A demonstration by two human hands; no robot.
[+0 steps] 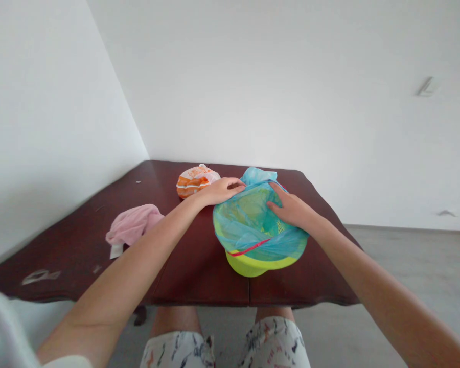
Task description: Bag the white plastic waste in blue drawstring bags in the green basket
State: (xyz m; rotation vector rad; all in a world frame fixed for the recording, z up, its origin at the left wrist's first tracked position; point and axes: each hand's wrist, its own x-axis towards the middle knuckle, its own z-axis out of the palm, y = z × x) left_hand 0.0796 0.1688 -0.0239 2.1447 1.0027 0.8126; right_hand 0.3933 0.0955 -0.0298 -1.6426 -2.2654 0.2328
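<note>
Between left hand (pixel 223 191) (grip unclear) and spread right hand (pixel 290 207): blue drawstring bag (pixel 249 220), I'd guess slippery, light; hold lime basket (pixel 249 267) by rim.

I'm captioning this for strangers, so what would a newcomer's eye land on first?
Likely the translucent blue plastic bag spread over a lime-green basket, right of the picture's centre, with the left hand and right hand at it. Next, the orange-and-white plastic bag behind the left hand, then the pink cloth on the table's left side.
</note>
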